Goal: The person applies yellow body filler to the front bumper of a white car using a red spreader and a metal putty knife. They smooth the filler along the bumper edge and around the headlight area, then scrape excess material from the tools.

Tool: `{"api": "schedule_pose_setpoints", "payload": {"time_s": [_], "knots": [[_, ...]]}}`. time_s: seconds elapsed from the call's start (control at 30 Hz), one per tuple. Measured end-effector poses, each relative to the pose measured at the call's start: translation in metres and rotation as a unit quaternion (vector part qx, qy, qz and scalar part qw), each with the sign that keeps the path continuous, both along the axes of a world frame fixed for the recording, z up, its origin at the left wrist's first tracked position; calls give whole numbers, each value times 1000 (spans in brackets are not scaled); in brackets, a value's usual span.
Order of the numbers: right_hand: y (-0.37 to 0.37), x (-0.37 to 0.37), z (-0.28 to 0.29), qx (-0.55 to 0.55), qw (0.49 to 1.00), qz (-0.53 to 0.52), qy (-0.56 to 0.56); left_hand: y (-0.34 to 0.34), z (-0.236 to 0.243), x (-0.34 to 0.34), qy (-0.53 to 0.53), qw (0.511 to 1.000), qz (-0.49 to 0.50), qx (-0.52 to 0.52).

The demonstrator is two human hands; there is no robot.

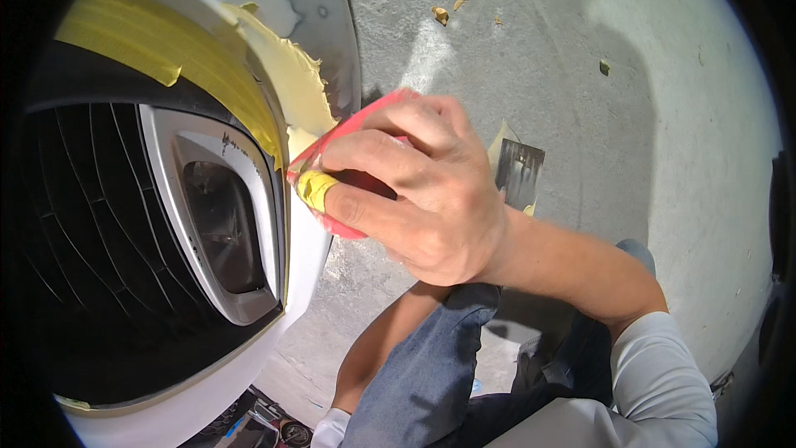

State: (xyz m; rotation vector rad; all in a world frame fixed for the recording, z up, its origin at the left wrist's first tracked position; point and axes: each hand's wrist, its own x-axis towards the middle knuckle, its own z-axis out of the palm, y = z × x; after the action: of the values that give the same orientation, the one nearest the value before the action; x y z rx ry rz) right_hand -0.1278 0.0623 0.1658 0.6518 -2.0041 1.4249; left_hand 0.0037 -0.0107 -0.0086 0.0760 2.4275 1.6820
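My right hand (431, 191) is closed round a pink-red flexible spreader (352, 129), its edge against the bumper's curved edge. Something yellow (315, 189) covers my thumb tip; whether tape or filler I cannot tell. Pale yellow filler (290, 75) lies in a ragged-edged strip on the bumper (311, 253), just above the spreader. Yellow masking tape (133, 37) follows the dark trim beside it. Of my left arm, the forearm (390, 348) shows; its hand is hidden behind my right hand and wrist. Beyond the wrist is a smeared metal blade (520, 172) with filler at its edges; what supports it is hidden.
A silver-framed lamp (224, 224) sits in the black grille (91, 224) at left. Dry leaves (441, 15) lie on the concrete floor (572, 116). My jeans-clad knee (431, 357) rises below my hand. Dark clutter (257, 423) lies under the bumper.
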Motion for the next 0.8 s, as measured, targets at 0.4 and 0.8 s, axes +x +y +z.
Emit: {"api": "schedule_pose_setpoints", "payload": {"time_s": [0.4,0.8], "knots": [[79,-9,13,-18,987,95,-128,-5,30,-21,-282,862,158,391],[144,34,-38,203,973,92,-61,-9,114,-72,-297,747,205,558]]}}
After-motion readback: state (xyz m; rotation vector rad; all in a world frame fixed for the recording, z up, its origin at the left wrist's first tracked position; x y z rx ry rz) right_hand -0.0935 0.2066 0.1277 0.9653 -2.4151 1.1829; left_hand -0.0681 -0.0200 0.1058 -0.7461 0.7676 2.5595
